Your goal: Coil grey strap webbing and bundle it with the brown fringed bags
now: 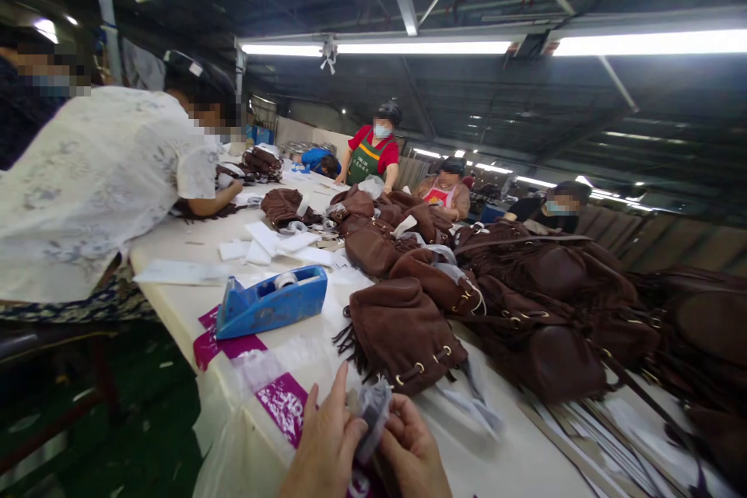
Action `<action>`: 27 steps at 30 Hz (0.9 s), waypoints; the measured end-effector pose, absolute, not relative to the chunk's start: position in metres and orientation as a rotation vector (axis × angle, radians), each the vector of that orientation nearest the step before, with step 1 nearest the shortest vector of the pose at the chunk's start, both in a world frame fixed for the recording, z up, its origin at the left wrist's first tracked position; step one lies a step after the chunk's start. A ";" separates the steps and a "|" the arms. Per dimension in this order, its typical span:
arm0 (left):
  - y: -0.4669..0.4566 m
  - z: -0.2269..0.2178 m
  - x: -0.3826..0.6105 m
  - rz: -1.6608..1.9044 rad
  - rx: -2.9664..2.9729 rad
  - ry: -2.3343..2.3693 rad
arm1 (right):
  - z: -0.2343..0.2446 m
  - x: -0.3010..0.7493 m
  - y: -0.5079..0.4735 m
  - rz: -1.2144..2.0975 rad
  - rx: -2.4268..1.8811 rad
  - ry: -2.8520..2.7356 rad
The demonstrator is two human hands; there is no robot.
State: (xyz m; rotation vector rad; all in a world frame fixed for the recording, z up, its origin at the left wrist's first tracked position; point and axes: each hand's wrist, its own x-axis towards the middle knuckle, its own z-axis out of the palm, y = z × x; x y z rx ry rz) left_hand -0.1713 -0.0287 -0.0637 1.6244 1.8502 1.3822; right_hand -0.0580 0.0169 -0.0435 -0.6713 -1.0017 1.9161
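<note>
Grey wad (373,407): crumpled, upright, lower end pinched.
</note>
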 end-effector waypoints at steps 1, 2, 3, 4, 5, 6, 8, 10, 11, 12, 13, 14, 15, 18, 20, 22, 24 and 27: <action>-0.030 -0.064 -0.172 1.376 1.649 1.854 | -0.041 -0.059 0.018 1.921 -0.682 -1.040; -0.031 -0.064 -0.174 1.363 1.703 1.853 | -0.039 -0.060 0.019 1.927 -0.695 -1.073; -0.033 -0.063 -0.176 1.347 1.766 1.849 | -0.036 -0.061 0.019 1.934 -0.708 -1.088; -0.034 -0.062 -0.178 1.327 1.822 1.845 | -0.034 -0.062 0.020 1.953 -0.719 -1.091; -0.035 -0.060 -0.180 1.308 1.861 1.844 | -0.032 -0.063 0.020 1.983 -0.719 -1.079; -0.036 -0.058 -0.182 1.294 1.882 1.848 | -0.030 -0.063 0.020 2.025 -0.704 -1.058; -0.036 -0.053 -0.186 1.283 1.887 1.859 | -0.028 -0.064 0.020 2.122 -0.651 -0.998; -0.035 -0.048 -0.187 1.299 1.879 1.850 | -0.029 -0.064 0.019 2.160 -0.597 -0.951; -0.033 -0.046 -0.187 1.316 1.872 1.834 | -0.030 -0.064 0.019 2.143 -0.575 -0.936; -0.032 -0.045 -0.187 1.337 1.857 1.816 | -0.031 -0.065 0.019 2.118 -0.560 -0.931; -0.031 -0.045 -0.186 1.363 1.835 1.800 | -0.033 -0.066 0.019 2.094 -0.545 -0.930; -0.030 -0.046 -0.184 1.392 1.806 1.783 | -0.035 -0.068 0.019 2.076 -0.526 -0.930; -0.029 -0.047 -0.183 1.427 1.762 1.772 | -0.037 -0.070 0.019 2.064 -0.507 -0.927; -0.028 -0.052 -0.179 1.550 1.558 1.764 | -0.042 -0.077 0.019 2.022 -0.475 -0.902; -0.028 -0.054 -0.179 1.569 1.485 1.745 | -0.043 -0.081 0.019 1.990 -0.489 -0.914; -0.029 -0.052 -0.181 1.539 1.478 1.714 | -0.043 -0.080 0.020 1.983 -0.512 -0.960; -0.031 -0.048 -0.184 1.525 1.440 1.692 | -0.045 -0.074 0.022 1.975 -0.539 -1.052; -0.034 -0.038 -0.188 1.532 1.336 1.665 | -0.051 -0.053 0.028 1.917 -0.705 -1.284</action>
